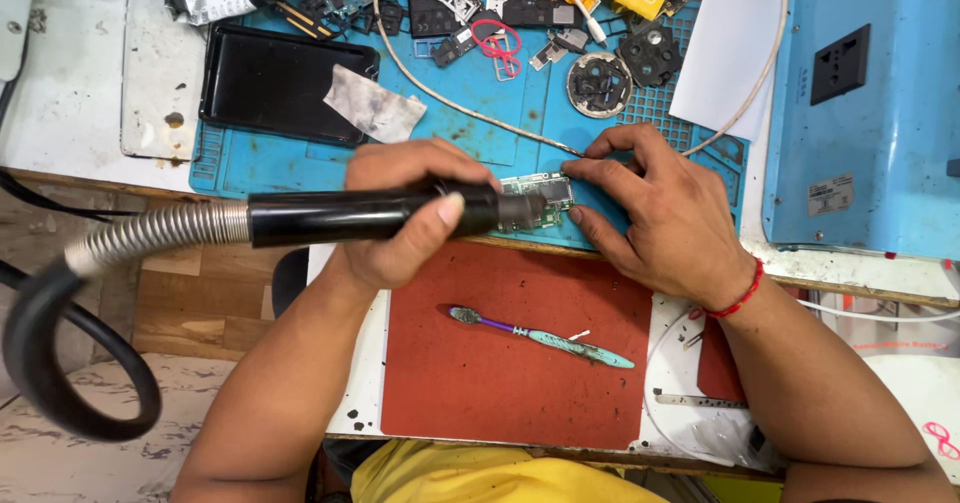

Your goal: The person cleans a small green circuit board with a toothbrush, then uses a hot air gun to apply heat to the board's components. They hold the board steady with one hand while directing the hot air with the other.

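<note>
Far left: a black hose (45, 353) loops below the bench edge and joins a ribbed metal spring sleeve (160, 233). The sleeve runs into the black hot-air handpiece (350, 216), held level, nozzle pointing right.

Left hand (410, 213): forearm rises from lower left; fingers wrapped tight over the top of the handpiece barrel, thumb lying along its near side. Nozzle tip sits right over the small green circuit board (540, 201).

The board lies on the blue work mat (470, 93), at the mat's near edge, between the two hands.

Right hand (660, 213): palm down, fingers spread; index finger and thumb pinch thin tweezers (572, 153) whose tip meets the board's far edge. Red thread band on the wrist.

Containers: a black tray (280, 83) on the mat's left, holding a grey scrap. A round metal tin (598, 85) holds dark small parts.

Near side: red pad (500, 383) carrying a toothbrush (540, 335).
</note>
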